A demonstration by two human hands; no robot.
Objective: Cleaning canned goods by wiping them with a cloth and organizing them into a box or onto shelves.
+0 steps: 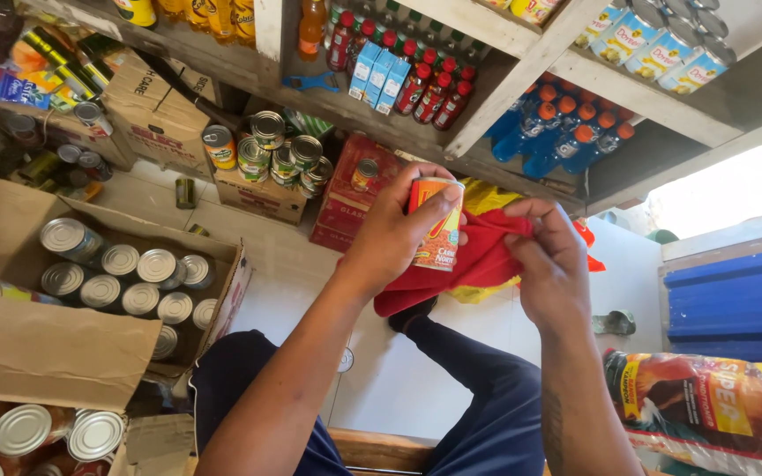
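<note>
Below you, the pale tiled floor carries an open brown cardboard box at left frame; wooden shelves across the top bear red-capped bottles.

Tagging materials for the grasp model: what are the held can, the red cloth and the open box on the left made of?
Can: looks like metal, going by the shiny ribbed lids on similar cans in the box; its wrap is probably glossy printed paper.
Red cloth: soft woven fabric, folds and drapes.
Box: brown corrugated cardboard, matte, bent flaps.

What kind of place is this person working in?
Likely a small grocery shop or its stockroom: wooden shelves of bottled drinks, open cartons of tins, and a tin in the left hand.
</note>
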